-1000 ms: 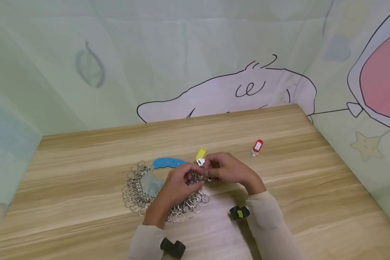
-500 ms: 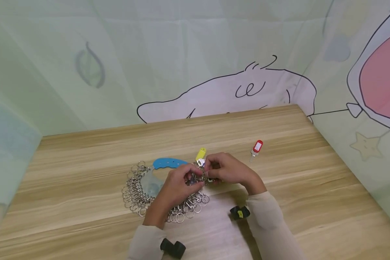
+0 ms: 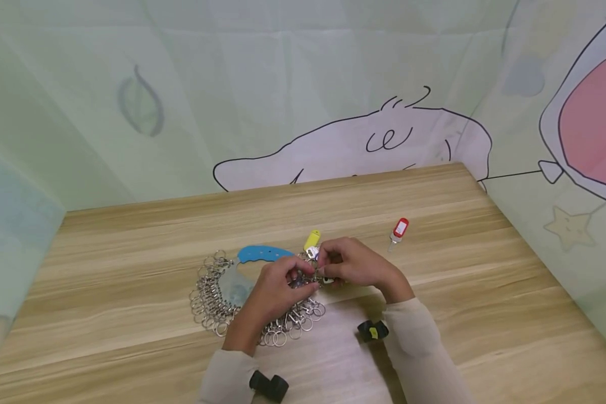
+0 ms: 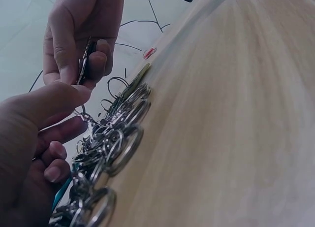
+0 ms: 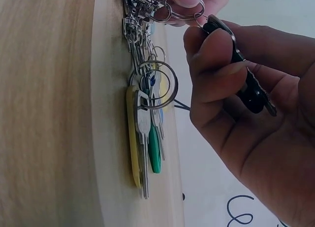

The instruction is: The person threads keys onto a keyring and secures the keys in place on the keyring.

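A large key ring holder lies on the table, with a blue handle (image 3: 262,253), a clear plate (image 3: 230,283) and many metal clips with split rings (image 3: 207,300) round its edge. My left hand (image 3: 276,287) reaches over the plate and pinches a split ring (image 5: 186,16) between thumb and finger. My right hand (image 3: 356,262) grips a key with a black tag (image 5: 252,96); its small ring meets the split ring, though whether it is threaded on I cannot tell. Yellow-tagged (image 5: 132,138) and green-tagged (image 5: 154,150) keys hang from the holder nearby.
A key with a red tag (image 3: 400,227) lies apart on the wooden table (image 3: 131,241), right of the holder. A yellow tag (image 3: 312,240) sticks out beyond my fingers. A printed cloth wall (image 3: 182,112) stands behind the table edge.
Both hands stay almost in place, with only slight finger movement at the ring. The holder and the red-tagged key have not visibly moved.
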A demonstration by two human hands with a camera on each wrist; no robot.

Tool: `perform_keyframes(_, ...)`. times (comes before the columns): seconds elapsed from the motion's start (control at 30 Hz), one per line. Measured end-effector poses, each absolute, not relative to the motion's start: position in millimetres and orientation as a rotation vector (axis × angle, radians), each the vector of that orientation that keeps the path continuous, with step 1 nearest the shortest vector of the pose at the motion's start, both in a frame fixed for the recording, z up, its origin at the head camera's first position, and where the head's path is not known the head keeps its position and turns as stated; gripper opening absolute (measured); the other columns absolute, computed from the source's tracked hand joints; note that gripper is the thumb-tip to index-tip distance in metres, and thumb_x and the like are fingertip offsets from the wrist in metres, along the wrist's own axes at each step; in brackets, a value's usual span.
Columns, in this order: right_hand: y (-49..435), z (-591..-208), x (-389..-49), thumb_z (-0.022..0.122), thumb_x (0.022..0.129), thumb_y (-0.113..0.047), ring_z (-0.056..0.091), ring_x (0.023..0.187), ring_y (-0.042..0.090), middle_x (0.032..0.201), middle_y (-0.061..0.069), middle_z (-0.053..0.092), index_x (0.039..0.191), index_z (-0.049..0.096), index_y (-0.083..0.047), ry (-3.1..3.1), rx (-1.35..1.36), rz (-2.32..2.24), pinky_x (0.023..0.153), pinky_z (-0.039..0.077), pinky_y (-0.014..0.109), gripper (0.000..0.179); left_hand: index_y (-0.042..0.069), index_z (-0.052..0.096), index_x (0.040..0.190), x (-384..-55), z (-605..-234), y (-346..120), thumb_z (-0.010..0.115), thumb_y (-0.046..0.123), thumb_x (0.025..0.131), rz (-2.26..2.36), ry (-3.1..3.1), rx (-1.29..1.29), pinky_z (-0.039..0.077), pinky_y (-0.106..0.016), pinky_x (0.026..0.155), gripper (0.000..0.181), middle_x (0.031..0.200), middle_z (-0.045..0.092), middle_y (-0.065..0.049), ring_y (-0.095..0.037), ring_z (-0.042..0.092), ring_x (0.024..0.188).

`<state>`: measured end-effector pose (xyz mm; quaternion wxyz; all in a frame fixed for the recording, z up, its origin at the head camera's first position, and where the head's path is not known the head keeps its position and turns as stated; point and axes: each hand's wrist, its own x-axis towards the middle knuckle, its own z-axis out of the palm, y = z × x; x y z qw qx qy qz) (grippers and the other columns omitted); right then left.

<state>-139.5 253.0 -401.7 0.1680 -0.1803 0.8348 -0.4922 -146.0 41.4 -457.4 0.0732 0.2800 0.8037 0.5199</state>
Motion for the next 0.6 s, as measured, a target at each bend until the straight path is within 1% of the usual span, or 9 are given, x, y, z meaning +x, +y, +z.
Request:
perform_keyframes(0.4,253.4,-403.0,-139.8,0.061,0.092,0.007,0.057,0.060,0.014,0.074,0.008,0.064,0.086,0.063,-0.001,2.365,-0.539,-1.411,0.054,0.048,0.029,0.010,0.017,0.072,0.097,-146.2,-458.0,41.1,0.085,0.015,0.081,1.536,2.434,0.856,0.047,-0.031,0.071,0.021,0.093,0.064,0.004,-0.017,0.053,0.082)
perform_keyframes(0.6,253.9,-403.9,-140.1,0.060,0.091,0.008,0.056,0.059,0.014,0.074,0.007,0.063,0.086,0.063,-0.002,2.365,-0.537,-1.408,0.054,0.048,0.029,0.012,0.016,0.072,0.096,-146.0,-457.0,41.2,0.085,0.016,0.081,1.527,2.447,0.856,0.049,-0.032,0.074,0.020,0.096,0.064,0.006,-0.016,0.055,0.085)
